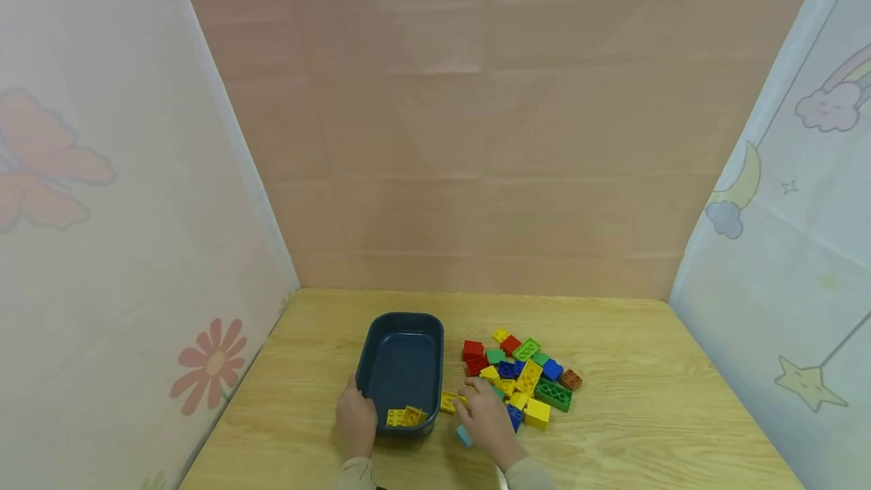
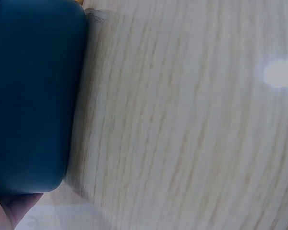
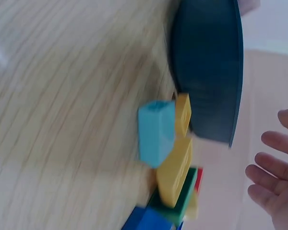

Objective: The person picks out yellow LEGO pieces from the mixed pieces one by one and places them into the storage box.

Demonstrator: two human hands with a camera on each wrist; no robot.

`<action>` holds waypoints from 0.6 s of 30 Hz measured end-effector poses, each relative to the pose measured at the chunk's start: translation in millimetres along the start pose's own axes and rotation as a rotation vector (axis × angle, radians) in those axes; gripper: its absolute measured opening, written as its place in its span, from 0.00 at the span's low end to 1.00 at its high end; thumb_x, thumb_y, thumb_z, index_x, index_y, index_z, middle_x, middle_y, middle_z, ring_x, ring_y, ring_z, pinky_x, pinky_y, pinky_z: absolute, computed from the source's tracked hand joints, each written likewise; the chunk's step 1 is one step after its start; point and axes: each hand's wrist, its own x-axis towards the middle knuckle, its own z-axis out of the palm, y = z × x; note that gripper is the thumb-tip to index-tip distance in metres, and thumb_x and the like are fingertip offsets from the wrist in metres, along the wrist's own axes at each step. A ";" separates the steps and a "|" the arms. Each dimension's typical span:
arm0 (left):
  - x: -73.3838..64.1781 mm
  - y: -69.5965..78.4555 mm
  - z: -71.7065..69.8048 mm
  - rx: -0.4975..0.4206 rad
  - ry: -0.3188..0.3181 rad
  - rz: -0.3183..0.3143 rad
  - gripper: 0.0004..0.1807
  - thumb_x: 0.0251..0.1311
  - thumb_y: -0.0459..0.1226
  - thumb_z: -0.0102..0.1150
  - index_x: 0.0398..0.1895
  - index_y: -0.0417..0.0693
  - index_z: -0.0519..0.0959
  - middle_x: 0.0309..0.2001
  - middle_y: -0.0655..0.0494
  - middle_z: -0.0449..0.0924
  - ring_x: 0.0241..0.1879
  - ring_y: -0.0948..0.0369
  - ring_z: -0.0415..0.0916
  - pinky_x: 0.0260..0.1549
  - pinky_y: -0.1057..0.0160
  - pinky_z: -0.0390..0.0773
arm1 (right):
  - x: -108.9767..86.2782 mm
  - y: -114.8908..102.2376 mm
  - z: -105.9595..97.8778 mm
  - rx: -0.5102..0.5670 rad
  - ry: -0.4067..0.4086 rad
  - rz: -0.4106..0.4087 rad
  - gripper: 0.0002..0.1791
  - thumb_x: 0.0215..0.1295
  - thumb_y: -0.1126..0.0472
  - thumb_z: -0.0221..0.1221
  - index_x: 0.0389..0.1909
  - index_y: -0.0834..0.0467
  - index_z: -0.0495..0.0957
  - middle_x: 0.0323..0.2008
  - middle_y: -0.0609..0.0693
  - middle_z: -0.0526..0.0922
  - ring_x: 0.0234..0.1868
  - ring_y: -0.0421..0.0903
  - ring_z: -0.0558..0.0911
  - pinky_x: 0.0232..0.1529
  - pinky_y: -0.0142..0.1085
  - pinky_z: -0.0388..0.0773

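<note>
A dark blue rectangular bin (image 1: 400,376) stands on the table with two yellow toy bricks (image 1: 406,417) at its near end. My left hand (image 1: 357,420) holds the bin by its left side; in the left wrist view a bit of that hand (image 2: 14,211) shows against the bin's wall (image 2: 33,105). Over the left edge of a brick pile, my right hand (image 1: 486,418) hovers with loosely extended fingers, nothing in them. Below its fingertips lies a yellow brick (image 1: 449,401), close to the bin's right wall. A light blue brick (image 3: 156,132) sits just nearer to me.
Right of the bin spreads a loose pile of bricks, among them a green brick (image 1: 553,395), a red brick (image 1: 472,350), a yellow brick (image 1: 537,414) and a brown brick (image 1: 571,379). Fabric walls enclose the wooden table (image 1: 653,399) at the back and both sides.
</note>
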 end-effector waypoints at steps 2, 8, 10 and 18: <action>-0.1 -1.2 0.3 -0.003 0.003 -0.001 0.26 0.42 0.19 0.54 0.51 0.24 0.68 0.37 0.32 0.76 0.36 0.42 0.76 0.33 0.48 0.76 | -3.0 6.5 -3.2 0.009 0.011 0.066 0.08 0.54 0.61 0.60 0.30 0.63 0.80 0.38 0.58 0.78 0.37 0.52 0.78 0.35 0.41 0.77; 1.3 -2.9 0.6 0.027 0.004 -0.014 0.25 0.42 0.19 0.54 0.50 0.24 0.68 0.37 0.32 0.76 0.37 0.42 0.75 0.34 0.48 0.75 | -11.5 21.4 -10.6 0.043 0.008 0.228 0.06 0.54 0.63 0.60 0.27 0.63 0.80 0.34 0.57 0.77 0.36 0.53 0.77 0.33 0.43 0.77; 1.9 -2.2 0.6 0.032 0.001 -0.017 0.25 0.43 0.19 0.54 0.50 0.24 0.68 0.38 0.32 0.76 0.37 0.42 0.75 0.35 0.48 0.75 | -13.7 24.9 -11.7 0.037 0.008 0.253 0.06 0.53 0.63 0.60 0.26 0.63 0.80 0.34 0.57 0.78 0.36 0.54 0.77 0.34 0.44 0.77; 1.8 -3.2 2.4 0.039 0.009 0.016 0.25 0.42 0.20 0.55 0.49 0.24 0.69 0.35 0.33 0.76 0.34 0.42 0.75 0.31 0.48 0.76 | -26.2 45.8 -18.2 0.008 0.038 0.406 0.07 0.52 0.64 0.60 0.25 0.65 0.80 0.31 0.58 0.77 0.36 0.57 0.76 0.35 0.47 0.75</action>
